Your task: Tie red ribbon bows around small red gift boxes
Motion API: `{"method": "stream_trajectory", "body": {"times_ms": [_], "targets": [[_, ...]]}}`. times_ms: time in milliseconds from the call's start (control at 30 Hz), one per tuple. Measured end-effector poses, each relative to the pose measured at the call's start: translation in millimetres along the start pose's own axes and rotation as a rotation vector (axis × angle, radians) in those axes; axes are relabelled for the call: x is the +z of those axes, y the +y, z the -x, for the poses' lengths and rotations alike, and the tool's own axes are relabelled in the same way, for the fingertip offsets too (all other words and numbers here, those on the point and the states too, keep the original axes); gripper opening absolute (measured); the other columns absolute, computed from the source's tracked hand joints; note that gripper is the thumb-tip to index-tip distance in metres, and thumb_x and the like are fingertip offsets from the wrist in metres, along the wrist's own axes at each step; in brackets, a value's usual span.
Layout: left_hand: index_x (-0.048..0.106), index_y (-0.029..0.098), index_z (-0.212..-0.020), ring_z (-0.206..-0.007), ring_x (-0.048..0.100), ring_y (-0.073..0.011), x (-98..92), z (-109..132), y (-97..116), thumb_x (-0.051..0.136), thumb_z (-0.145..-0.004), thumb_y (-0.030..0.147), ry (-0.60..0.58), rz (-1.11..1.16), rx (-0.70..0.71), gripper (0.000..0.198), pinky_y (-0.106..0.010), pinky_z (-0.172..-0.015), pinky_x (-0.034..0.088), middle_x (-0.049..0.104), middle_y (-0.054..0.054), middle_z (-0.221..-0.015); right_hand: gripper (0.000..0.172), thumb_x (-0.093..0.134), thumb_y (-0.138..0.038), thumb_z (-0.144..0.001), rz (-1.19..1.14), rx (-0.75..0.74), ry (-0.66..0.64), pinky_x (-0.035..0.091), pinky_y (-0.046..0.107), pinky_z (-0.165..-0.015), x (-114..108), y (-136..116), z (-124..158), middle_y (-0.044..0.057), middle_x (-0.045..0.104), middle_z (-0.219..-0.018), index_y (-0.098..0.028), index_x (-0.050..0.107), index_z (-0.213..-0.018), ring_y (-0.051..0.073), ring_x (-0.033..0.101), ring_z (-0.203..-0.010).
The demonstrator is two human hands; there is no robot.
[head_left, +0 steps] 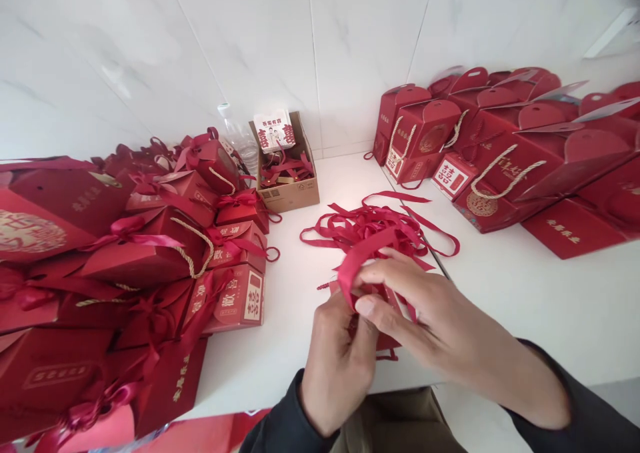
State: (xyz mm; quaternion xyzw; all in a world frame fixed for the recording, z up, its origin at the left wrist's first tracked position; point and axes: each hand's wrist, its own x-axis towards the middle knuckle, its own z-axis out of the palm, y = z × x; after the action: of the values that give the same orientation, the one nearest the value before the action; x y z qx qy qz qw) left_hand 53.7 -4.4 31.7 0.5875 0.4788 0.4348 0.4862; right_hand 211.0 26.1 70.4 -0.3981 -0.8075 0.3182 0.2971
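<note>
My left hand [343, 353] is closed, its thumb and fingers pinching a red ribbon [363, 256] above a small red gift box [389, 341]. My right hand [425, 306] grips the same ribbon between thumb and fingers, where it curves up in a loop. Both hands cover most of the box, which sits near the table's front edge. Short red cord ends stick out from under the hands at the box's sides. Just beyond them lies a loose heap of red ribbons [383, 223].
Red gift boxes with bows [150, 243] are piled on the left. More red boxes with rope handles [505, 166] stand at the right. A cardboard carton [289, 194] holding ribbons and a printed card [275, 133] is against the tiled wall, beside a clear plastic bottle [239, 133].
</note>
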Motion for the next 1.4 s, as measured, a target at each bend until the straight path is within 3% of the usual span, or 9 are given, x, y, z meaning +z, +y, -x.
{"method": "stream_trajectory", "body": {"times_ms": [133, 300, 400, 600, 667, 767, 1000, 1167, 1400], "targets": [[0.055, 0.019, -0.067, -0.055, 0.041, -0.0108, -4.3, -4, -1, 0.050, -0.103, 0.051, 0.037, 0.121, -0.136, 0.049, -0.025, -0.054, 0.035, 0.051, 0.003, -0.060, 0.027, 0.053, -0.041, -0.107, 0.193, -0.008, 0.004, 0.049, 0.043, -0.099, -10, 13, -2, 0.005, 0.074, -0.121, -0.025, 0.060, -0.126, 0.025, 0.067, -0.114], [0.075, 0.020, -0.096, -0.085, 0.069, -0.0168, -14.3, -9, 1, 0.053, -0.104, 0.039, -0.053, 0.209, -0.102, 0.030, -0.027, -0.083, 0.052, 0.075, -0.003, -0.085, 0.026, 0.055, -0.042, -0.105, 0.085, 0.199, -0.096, 0.049, 0.026, -0.063, -30, 8, 10, -0.006, 0.070, -0.075, -0.028, 0.068, -0.087, 0.014, 0.063, -0.066], [0.078, 0.021, -0.095, -0.095, 0.072, -0.0182, -19.2, -10, 1, 0.065, -0.097, 0.028, -0.101, 0.224, -0.035, 0.015, -0.027, -0.087, 0.054, 0.079, -0.004, -0.096, 0.030, 0.052, -0.050, -0.105, -0.003, 0.321, -0.135, 0.043, 0.024, -0.052, -32, 5, 15, -0.006, 0.067, -0.071, -0.029, 0.068, -0.090, 0.013, 0.059, -0.061], [0.076, 0.021, -0.097, -0.090, 0.075, -0.0129, -17.1, -10, -12, 0.063, -0.088, 0.003, 0.149, -0.186, 0.335, 0.024, -0.022, -0.086, 0.059, 0.080, -0.002, -0.096, 0.034, 0.042, -0.051, -0.108, -0.149, 0.371, -0.159, 0.053, 0.027, -0.071, -9, 19, 9, 0.001, 0.075, -0.105, -0.030, 0.066, -0.121, 0.017, 0.069, -0.089], [0.075, 0.020, -0.102, -0.094, 0.075, -0.0131, -13.2, -11, -19, 0.061, -0.089, 0.000, 0.218, -0.330, 0.492, 0.027, -0.021, -0.088, 0.060, 0.079, -0.004, -0.100, 0.033, 0.042, -0.046, -0.108, -0.203, 0.357, -0.172, 0.054, 0.031, -0.082, -2, 25, 5, 0.002, 0.075, -0.113, -0.029, 0.066, -0.123, 0.019, 0.070, -0.102], [0.073, 0.018, -0.106, -0.095, 0.075, -0.0126, -6.8, -11, -27, 0.060, -0.091, -0.002, 0.286, -0.403, 0.607, 0.028, -0.020, -0.087, 0.061, 0.076, -0.007, -0.104, 0.027, 0.048, -0.042, -0.106, -0.221, 0.364, -0.190, 0.053, 0.033, -0.078, 3, 30, 1, 0.002, 0.076, -0.106, -0.026, 0.068, -0.114, 0.021, 0.070, -0.096], [0.067, 0.020, -0.095, -0.091, 0.071, -0.0108, -1.9, -8, -33, 0.063, -0.089, -0.002, 0.382, -0.374, 0.576, 0.024, -0.018, -0.085, 0.058, 0.069, -0.001, -0.094, 0.021, 0.055, -0.042, -0.103, -0.242, 0.400, -0.163, 0.046, 0.028, -0.063, 0, 27, 2, -0.001, 0.069, -0.091, -0.025, 0.064, -0.095, 0.016, 0.061, -0.078], [0.062, 0.020, -0.097, -0.088, 0.069, -0.0102, -1.9, -8, -34, 0.062, -0.089, 0.000, 0.388, -0.356, 0.537, 0.022, -0.018, -0.082, 0.057, 0.068, -0.001, -0.093, 0.026, 0.049, -0.048, -0.107, -0.272, 0.415, -0.116, 0.043, 0.027, -0.065, -1, 27, 4, -0.004, 0.059, -0.084, -0.026, 0.057, -0.095, 0.014, 0.054, -0.074], [0.062, 0.023, -0.103, -0.088, 0.068, -0.0109, -2.2, -8, -35, 0.064, -0.090, 0.004, 0.373, -0.299, 0.506, 0.024, -0.020, -0.080, 0.056, 0.068, 0.001, -0.096, 0.024, 0.059, -0.046, -0.101, -0.454, 0.434, -0.080, 0.045, 0.028, -0.067, -3, 27, -1, -0.001, 0.067, -0.092, -0.025, 0.066, -0.109, 0.014, 0.058, -0.075]]}}
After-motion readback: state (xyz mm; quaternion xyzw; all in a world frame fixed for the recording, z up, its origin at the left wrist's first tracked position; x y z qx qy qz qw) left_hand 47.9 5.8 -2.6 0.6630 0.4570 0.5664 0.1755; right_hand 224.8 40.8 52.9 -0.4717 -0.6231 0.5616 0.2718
